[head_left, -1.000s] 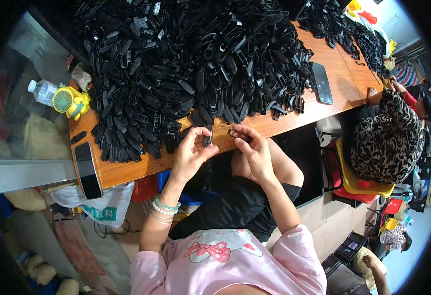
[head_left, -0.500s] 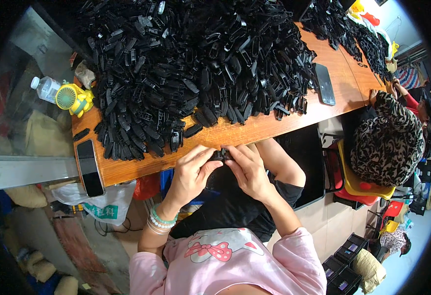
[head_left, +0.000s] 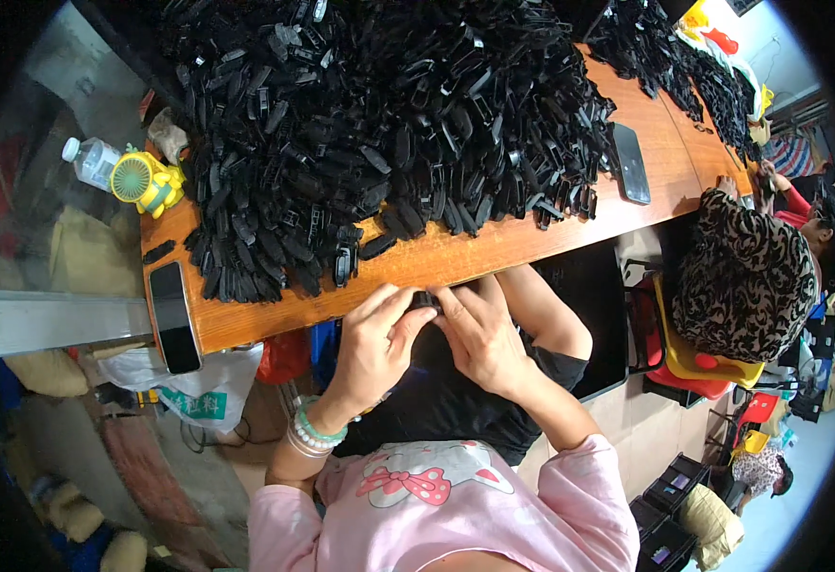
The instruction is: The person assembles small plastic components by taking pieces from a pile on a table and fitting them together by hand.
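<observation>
My left hand (head_left: pixel 376 334) and my right hand (head_left: pixel 475 332) meet just off the table's front edge, above my lap. Between their fingertips they pinch a small black plastic part (head_left: pixel 424 299). Fingers cover most of it, so its exact shape cannot be made out. Beyond my hands a big heap of similar black plastic parts (head_left: pixel 341 143) covers much of the wooden table (head_left: pixel 417 262). A few of these lie loose along the heap's near edge, and one separate part (head_left: pixel 158 252) rests at the table's left end.
At the left end are a phone (head_left: pixel 176 319), a yellow fan (head_left: pixel 141 181) and a plastic bottle (head_left: pixel 93 160). Another phone (head_left: pixel 631 164) lies right of the heap. A person in a patterned top (head_left: pixel 746 276) sits to the right. Black crates (head_left: pixel 670 486) stand on the floor, lower right.
My hands have drawn slightly closer together around the black part, which is now more covered by the fingers. The seated person at the right has shifted a little.
</observation>
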The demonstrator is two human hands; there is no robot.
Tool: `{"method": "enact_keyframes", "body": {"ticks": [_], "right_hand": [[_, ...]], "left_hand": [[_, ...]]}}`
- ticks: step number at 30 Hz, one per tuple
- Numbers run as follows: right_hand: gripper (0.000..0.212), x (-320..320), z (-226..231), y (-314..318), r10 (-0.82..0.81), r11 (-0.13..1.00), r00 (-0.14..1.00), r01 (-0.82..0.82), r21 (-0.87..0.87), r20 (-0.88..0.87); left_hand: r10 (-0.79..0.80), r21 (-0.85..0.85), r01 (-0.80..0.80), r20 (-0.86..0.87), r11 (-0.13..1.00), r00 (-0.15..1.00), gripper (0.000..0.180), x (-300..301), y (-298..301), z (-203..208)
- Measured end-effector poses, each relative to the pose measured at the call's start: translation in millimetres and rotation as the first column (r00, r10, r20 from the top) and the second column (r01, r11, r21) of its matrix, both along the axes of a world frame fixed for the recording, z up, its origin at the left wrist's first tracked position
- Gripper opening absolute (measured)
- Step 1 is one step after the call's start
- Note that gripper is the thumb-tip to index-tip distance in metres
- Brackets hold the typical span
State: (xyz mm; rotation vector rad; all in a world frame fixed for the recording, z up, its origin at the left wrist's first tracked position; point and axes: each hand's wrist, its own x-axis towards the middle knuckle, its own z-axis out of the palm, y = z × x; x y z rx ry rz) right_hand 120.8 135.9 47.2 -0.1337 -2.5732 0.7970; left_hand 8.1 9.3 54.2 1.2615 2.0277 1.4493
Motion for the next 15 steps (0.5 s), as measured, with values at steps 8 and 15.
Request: {"method": "enact_keyframes", "body": {"ticks": [8,15], "right_hand": [[0.031,0,-18,-5,-0.024,0.752,1.000,0.024,-0.659,0.008],[0.028,-7,-3,1,0.069,0.799,0.923,0.176,-0.575,0.378]], "left_hand": [[-0.071,0.120,-0.020,0.709,0.993,0.702,0.025,4,-12,-23],[-0.022,0.095,-0.049,0.632,0.994,0.775,0.023,4,-21,-47]]}}
